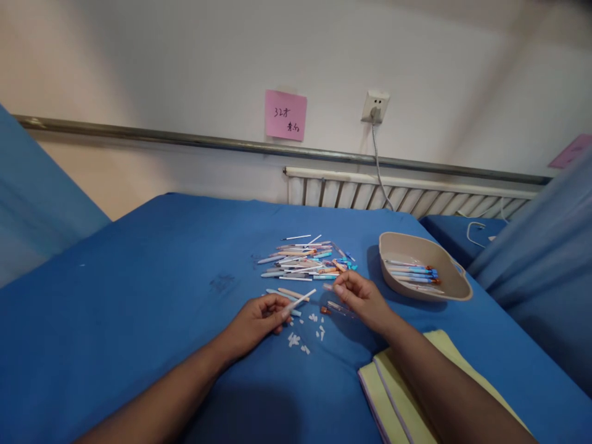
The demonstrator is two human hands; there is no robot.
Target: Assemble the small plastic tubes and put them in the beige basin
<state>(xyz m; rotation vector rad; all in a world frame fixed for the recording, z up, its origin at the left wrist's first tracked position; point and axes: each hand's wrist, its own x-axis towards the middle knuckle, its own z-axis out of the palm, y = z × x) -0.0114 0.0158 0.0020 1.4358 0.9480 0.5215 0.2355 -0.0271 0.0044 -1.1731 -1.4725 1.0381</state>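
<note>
My left hand is closed, with a white pen refill pinched between thumb and fingers, pointing up to the right. A pinch of my right hand holds a small clear piece, its exact kind too small to make out. Behind both hands lies a loose pile of pen barrels and refills. A peach pen barrel rests just beyond my left fingers. Small white bits are scattered between the hands, near a brown cap and clear tubes.
A beige basket holding several pens stands at the right. A folded yellow-green cloth lies under my right forearm. The blue-covered table reaches back to a radiator; blue curtains hang at both sides.
</note>
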